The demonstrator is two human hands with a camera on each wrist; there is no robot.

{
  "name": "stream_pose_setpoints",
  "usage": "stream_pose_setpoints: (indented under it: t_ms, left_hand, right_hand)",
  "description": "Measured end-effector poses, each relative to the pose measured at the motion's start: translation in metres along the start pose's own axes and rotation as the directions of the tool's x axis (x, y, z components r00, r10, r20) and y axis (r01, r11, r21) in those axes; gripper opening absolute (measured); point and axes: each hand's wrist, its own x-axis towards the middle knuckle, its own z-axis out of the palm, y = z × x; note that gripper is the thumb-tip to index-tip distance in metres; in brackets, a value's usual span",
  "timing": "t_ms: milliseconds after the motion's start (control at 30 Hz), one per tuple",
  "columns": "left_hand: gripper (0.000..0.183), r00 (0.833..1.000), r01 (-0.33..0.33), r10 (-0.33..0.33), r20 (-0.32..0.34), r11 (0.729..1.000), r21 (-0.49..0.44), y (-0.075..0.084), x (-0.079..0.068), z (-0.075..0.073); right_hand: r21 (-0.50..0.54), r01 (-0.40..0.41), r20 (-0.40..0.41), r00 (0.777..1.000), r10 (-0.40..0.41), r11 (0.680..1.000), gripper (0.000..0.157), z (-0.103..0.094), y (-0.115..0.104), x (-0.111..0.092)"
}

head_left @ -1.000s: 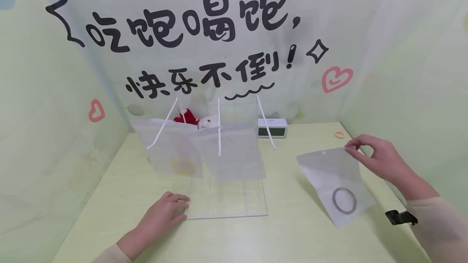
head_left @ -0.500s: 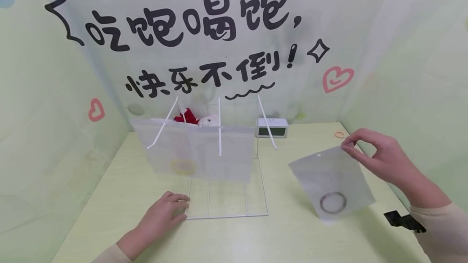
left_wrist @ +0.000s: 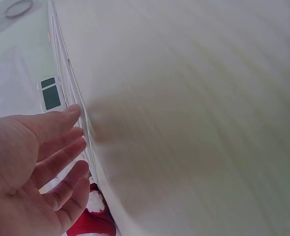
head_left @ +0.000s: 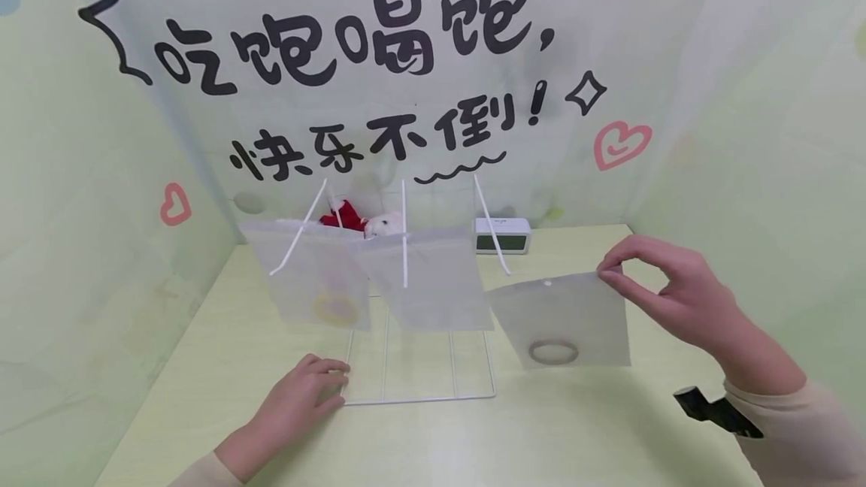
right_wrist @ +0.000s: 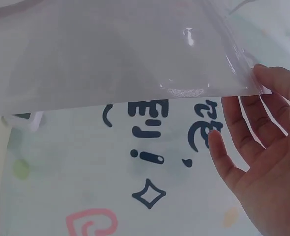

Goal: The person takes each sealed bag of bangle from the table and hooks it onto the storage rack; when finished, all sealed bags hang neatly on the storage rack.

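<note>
My right hand (head_left: 666,295) pinches the upper right corner of a translucent plastic bag (head_left: 588,314) between thumb and fingertips. A dark bangle-like ring (head_left: 553,362) lies at the bottom of this bag, and a small hole shows near its top edge. The bag hangs tilted, its left edge close to the white wire rack (head_left: 419,400). Beside the rack base's front left corner, my left hand (head_left: 298,400) rests with relaxed fingers touching the wire. Two similar bags hang from the rack's left and middle prongs; the left bag (head_left: 291,299) shows a yellowish ring. Nothing hangs on the right prong (head_left: 492,228).
Behind the rack stand a white digital clock (head_left: 502,237) and a red-and-white plush toy (head_left: 343,215), partly hidden by the bags. Printed curtains (head_left: 744,134) enclose the table (head_left: 541,427) at the back and sides.
My right hand has carried the bag leftward toward the rack, and the bag's lower edge has swung up. The hanging bags have swayed. My left hand has stayed in place.
</note>
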Motion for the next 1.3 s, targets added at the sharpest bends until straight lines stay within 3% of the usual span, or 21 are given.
stream_pose_setpoints:
  t_ms: [67, 233, 667, 867, 1067, 1267, 1300]
  left_hand:
    - [0.023, 1.0, 0.001, -0.001, 0.0, 1.0, -0.006, 0.0, 0.0, 0.001]
    - [0.023, 1.0, 0.016, -0.016, 0.008, 1.0, -0.017, -0.001, -0.001, 0.004]
    - [0.023, 1.0, 0.024, -0.024, 0.013, 1.0, -0.007, -0.001, -0.001, 0.007]
    - [0.023, 1.0, 0.024, -0.024, 0.009, 1.0, 0.008, 0.0, -0.001, 0.005]
    - [0.024, 1.0, 0.018, -0.018, 0.009, 1.0, 0.015, -0.001, 0.001, 0.002]
    - [0.024, 1.0, 0.01, -0.011, 0.014, 1.0, 0.02, -0.003, 0.001, 0.003]
    - [0.024, 1.0, 0.012, -0.012, 0.015, 1.0, 0.018, -0.003, 0.001, 0.004]
  right_hand:
    - [0.037, 0.024, -0.002, 1.0, -0.024, 0.999, 0.018, 0.006, -0.008, 0.008]
    - [0.097, 0.076, -0.028, 0.997, -0.074, 0.992, 0.024, 0.019, -0.023, 0.026]
    - [0.122, 0.145, -0.128, 0.983, -0.13, 0.982, 0.027, 0.031, -0.041, 0.048]
    - [0.132, 0.157, -0.167, 0.977, -0.135, 0.979, 0.028, 0.032, -0.038, 0.051]
    - [0.088, 0.115, -0.172, 0.98, -0.099, 0.99, 0.025, 0.034, -0.029, 0.052]
    - [0.042, 0.077, -0.153, 0.986, -0.07, 0.996, 0.005, 0.038, -0.014, 0.054]
    - [0.033, 0.069, -0.146, 0.987, -0.064, 0.997, 0.008, 0.039, -0.011, 0.054]
